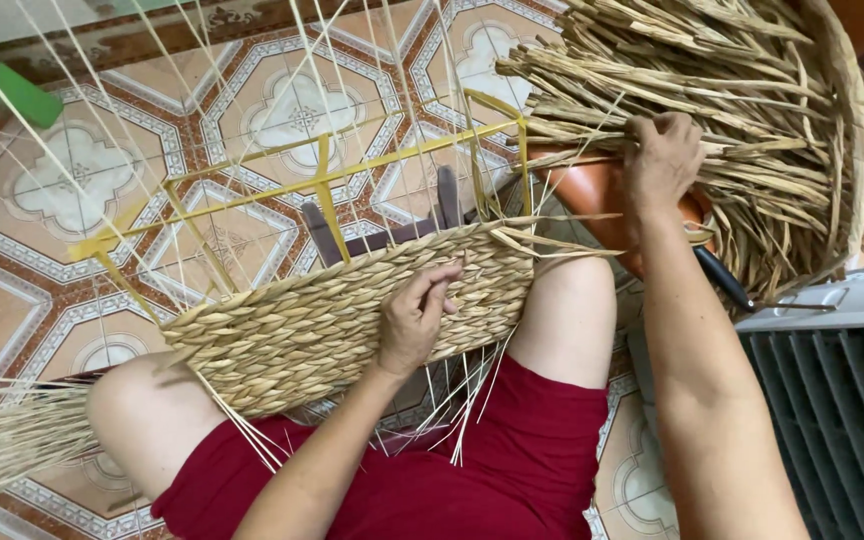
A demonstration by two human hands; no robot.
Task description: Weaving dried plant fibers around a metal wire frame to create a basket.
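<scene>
Head view, the only view on record. Two hands are in frame, both belonging to the seated person in red shorts (pixel 432 490).

The left hand (pixel 414 318) rests on one half-woven basket panel (pixel 342 320) of pale twisted fibre. The fingers are curled, with thumb and forefinger pinched together at the upper edge of the weave; whether a strand lies between them cannot be told. The panel lies across the person's two bare knees, tilted, its upper edge facing away.

One frame of yellow strips (pixel 322 185) stands up from the panel, and many thin pale stakes (pixel 152 150) fan upward from it, too many to count.

The right hand (pixel 660 160) reaches out to one large bundle of dried straw strands (pixel 712 90) at the upper right. The fingers are bent down into the strands, closed around some of them. The bundle lies over one orange container (pixel 592 200).

One dark-handled tool (pixel 724 280) lies just beside the right forearm. One grey slatted crate (pixel 837 400) sits at lower right. One green object (pixel 20 95) lies at upper left on the patterned tiled floor (pixel 82 190). A second, looser sheaf of straw (pixel 7 440) enters from the left edge.
</scene>
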